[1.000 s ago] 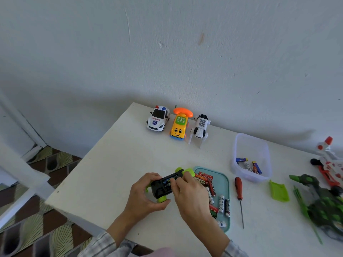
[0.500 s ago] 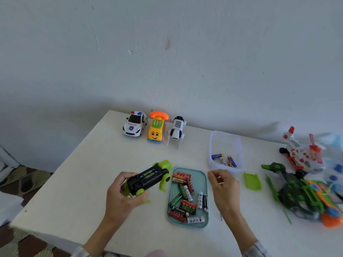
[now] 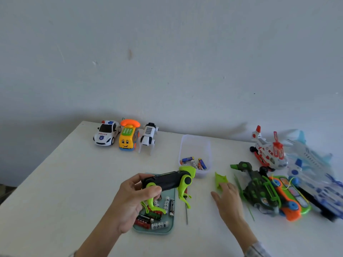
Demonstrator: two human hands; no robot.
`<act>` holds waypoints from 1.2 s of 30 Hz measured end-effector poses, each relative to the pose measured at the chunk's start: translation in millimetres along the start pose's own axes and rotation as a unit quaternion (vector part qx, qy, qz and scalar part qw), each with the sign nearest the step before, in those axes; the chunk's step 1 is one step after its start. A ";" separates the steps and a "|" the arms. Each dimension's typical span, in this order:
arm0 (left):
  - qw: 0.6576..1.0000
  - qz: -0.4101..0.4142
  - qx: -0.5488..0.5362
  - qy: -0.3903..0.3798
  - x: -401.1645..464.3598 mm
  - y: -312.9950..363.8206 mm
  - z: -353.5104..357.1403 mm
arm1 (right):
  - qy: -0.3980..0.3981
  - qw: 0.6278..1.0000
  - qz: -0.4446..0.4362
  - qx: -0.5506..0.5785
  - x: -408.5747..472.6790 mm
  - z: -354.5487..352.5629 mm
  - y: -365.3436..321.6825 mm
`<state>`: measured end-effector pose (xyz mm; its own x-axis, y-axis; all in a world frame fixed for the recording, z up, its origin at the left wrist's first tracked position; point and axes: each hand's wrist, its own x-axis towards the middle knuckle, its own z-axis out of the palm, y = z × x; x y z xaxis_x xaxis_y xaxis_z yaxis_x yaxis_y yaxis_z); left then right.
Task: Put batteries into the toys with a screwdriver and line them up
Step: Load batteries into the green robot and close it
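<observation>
**Toy up, cover under your fingertips**

Your left hand (image 3: pixel 133 199) grips the black-and-green toy (image 3: pixel 169 180), lifted above the teal battery tray (image 3: pixel 171 228). Your right hand (image 3: pixel 227 198) lies flat on the table (image 3: pixel 74 182), fingers straight, tips touching the green battery cover (image 3: pixel 220 179). The screwdriver (image 3: pixel 186 210) lies just beside the tray, partly hidden by the toy.

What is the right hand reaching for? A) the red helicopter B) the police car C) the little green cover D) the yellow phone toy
C: the right hand lies open with its fingertips at the green battery cover on the table, while the left hand holds the green and black toy.
</observation>
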<state>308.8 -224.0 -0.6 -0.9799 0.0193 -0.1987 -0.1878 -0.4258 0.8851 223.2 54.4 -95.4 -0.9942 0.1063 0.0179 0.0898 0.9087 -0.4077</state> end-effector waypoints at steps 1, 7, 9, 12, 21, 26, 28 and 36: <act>1.000 -0.001 0.008 -0.001 1.2 -0.4 6.9 | 0.004 1.000 -0.005 0.001 -1.4 -2.5 -0.5; 0.998 0.003 0.054 0.035 11.3 -13.2 44.2 | 0.021 0.979 0.069 0.189 3.4 -32.7 7.9; 0.997 0.004 0.066 0.050 14.3 -19.1 50.8 | 0.006 0.926 0.120 0.359 6.5 -49.6 10.4; 0.993 0.004 0.104 0.053 19.3 -26.2 59.9 | -0.087 0.768 0.170 0.611 8.5 -76.4 13.7; 0.992 -0.038 0.118 0.019 34.4 -43.1 89.2 | -0.202 0.589 0.233 0.747 5.7 -121.9 35.2; 0.988 -0.059 0.138 -0.018 38.4 -49.8 101.2 | -0.228 0.550 0.241 0.767 -0.3 -131.1 43.5; 0.988 -0.063 0.141 -0.028 38.7 -52.0 105.3 | -0.233 0.563 0.211 0.765 -1.8 -132.0 46.2; 0.986 -0.050 0.148 -0.048 36.6 -53.5 112.5 | -0.230 0.740 0.025 0.631 -10.9 -149.7 23.5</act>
<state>275.4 -98.7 -7.8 -0.9544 0.1399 -0.2638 -0.2822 -0.1339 0.9500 245.0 135.1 31.4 -0.9323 -0.2862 -0.2210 0.2892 -0.2232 -0.9309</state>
